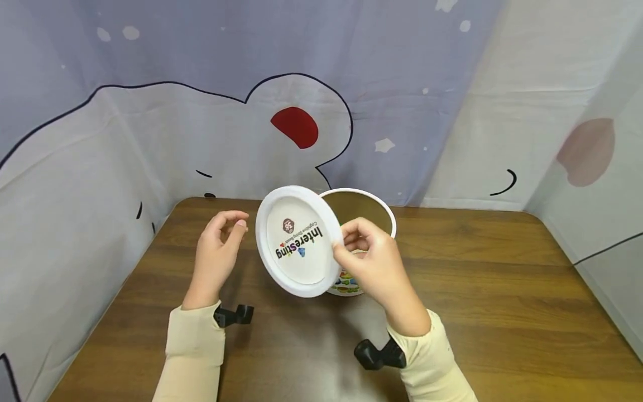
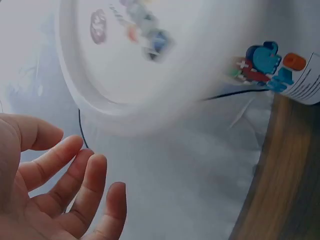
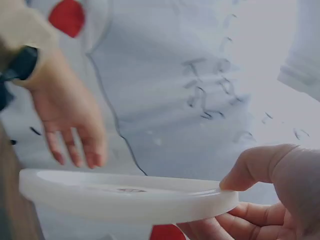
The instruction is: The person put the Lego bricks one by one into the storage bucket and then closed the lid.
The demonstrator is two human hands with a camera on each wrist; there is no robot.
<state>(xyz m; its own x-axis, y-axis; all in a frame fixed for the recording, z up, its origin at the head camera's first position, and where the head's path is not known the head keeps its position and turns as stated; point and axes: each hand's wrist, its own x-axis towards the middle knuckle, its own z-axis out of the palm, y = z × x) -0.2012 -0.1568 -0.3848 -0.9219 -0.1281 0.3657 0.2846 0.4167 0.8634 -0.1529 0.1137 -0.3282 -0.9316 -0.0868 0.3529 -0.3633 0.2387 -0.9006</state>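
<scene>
My right hand (image 1: 374, 265) pinches the right rim of a round white lid (image 1: 296, 241) between thumb and fingers. The lid is tilted up, its printed face with the word "Interesting" towards me. Left of it, my left hand (image 1: 215, 254) hovers apart with loosely bent fingers and holds nothing; the left wrist view shows the lid (image 2: 135, 95) beyond these fingertips. Behind the lid and right hand stands an uncovered white tub (image 1: 393, 226) with coloured pictures on its side. Part of its inside shows, but its bottom is hidden. The right wrist view has the lid (image 3: 130, 202) nearly edge-on.
A brown wooden table (image 1: 502, 301) lies under both hands. Close behind its far edge hangs a pale printed curtain (image 1: 201, 134), which also runs along the left and right sides. Each wrist wears a black camera mount (image 1: 379, 354).
</scene>
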